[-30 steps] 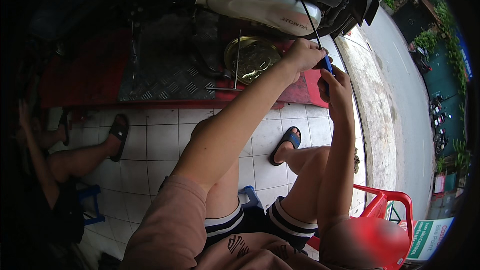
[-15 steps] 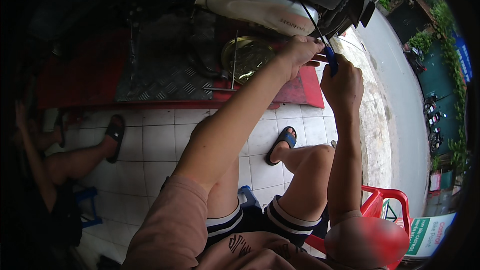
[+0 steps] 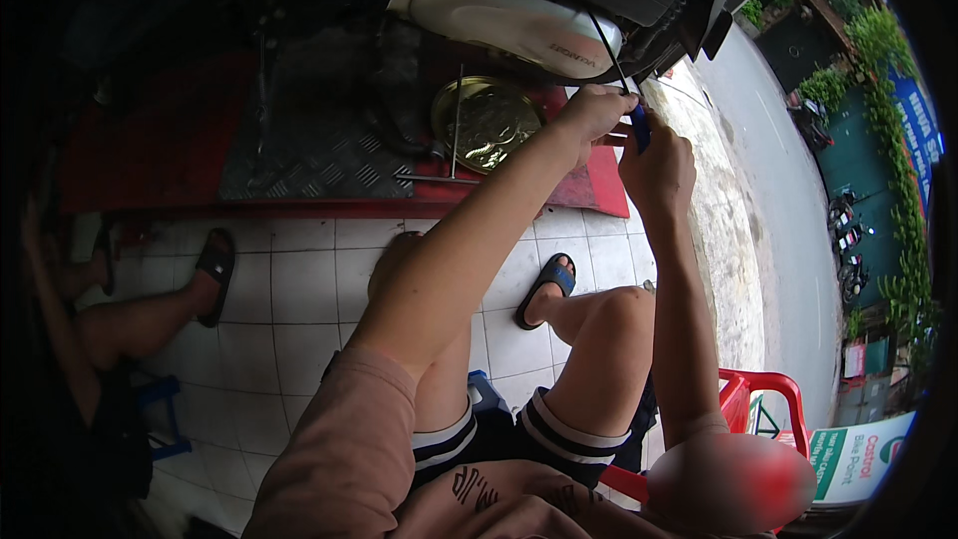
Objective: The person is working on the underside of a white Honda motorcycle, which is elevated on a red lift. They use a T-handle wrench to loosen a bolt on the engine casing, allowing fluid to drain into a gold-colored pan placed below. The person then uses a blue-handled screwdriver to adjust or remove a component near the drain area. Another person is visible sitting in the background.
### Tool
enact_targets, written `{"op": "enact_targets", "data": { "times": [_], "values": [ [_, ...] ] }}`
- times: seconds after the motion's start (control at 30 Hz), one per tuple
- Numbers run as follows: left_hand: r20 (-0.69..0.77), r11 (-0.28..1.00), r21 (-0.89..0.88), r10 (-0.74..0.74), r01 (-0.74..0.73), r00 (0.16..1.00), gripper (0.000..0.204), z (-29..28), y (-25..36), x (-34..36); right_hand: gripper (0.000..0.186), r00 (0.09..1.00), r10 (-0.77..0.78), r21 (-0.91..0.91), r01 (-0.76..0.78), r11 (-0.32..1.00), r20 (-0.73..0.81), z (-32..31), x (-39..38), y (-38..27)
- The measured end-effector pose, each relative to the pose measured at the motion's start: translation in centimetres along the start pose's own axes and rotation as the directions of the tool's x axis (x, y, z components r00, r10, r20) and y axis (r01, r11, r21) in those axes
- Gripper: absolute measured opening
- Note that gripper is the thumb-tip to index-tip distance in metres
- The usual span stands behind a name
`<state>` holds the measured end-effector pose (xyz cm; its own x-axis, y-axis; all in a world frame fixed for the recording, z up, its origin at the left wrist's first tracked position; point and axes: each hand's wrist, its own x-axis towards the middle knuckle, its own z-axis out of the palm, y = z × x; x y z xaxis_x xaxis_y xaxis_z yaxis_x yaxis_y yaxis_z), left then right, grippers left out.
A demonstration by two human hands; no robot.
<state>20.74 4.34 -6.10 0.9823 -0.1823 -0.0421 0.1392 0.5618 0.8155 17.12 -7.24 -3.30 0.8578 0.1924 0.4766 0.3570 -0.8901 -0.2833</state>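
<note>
A long screwdriver with a blue handle [image 3: 640,128] and a thin dark shaft points up and away. Its tip reaches the rear end of the silver chain cover [image 3: 499,18] on a motorbike. My right hand [image 3: 661,165] is wrapped round the blue handle. Just left of it, my left hand [image 3: 597,112] has thumb and fingers closed at the shaft, near the top of the handle; some of its fingers are hidden. What exactly the tip touches is too dark to tell.
On the red and metal-plate platform [image 3: 329,208] lie a round golden tray [image 3: 439,115] and a T-shaped wrench [image 3: 457,140]. Another person's leg [image 3: 150,314] is at left, by a blue stool [image 3: 165,414]. A red chair [image 3: 783,384] stands at right, near the road [image 3: 778,180].
The whole view has shifted slightly left. My right hand and the blue handle have come a little closer to my left hand. Both hands keep their grip.
</note>
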Motion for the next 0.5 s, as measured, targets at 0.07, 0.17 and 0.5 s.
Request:
{"op": "enact_targets", "data": {
  "times": [0.07, 0.17, 0.5],
  "values": [
    [0.017, 0.999, -0.038, 0.023, -0.022, 1.000, 0.021, -0.4, 0.0, 0.2, 0.027, 0.998, -0.057, -0.190, 0.048, 0.981, -0.039, -0.3, -0.1, -1.6],
    [0.058, 0.992, -0.122, 0.024, -0.017, 0.998, 0.023, -0.5, 0.3, 0.2, 0.026, 0.988, 0.105, 0.288, -0.133, 0.948, 0.112, 0.1, 0.5, -0.3],
    [-0.007, 1.000, -0.014, -0.027, 0.027, 1.000, 0.027, -0.7, 0.9, 0.3, 0.026, 0.974, 0.048, 0.485, -0.152, 0.861, 0.221, 0.0, 1.1, 1.4]
  ]
}}
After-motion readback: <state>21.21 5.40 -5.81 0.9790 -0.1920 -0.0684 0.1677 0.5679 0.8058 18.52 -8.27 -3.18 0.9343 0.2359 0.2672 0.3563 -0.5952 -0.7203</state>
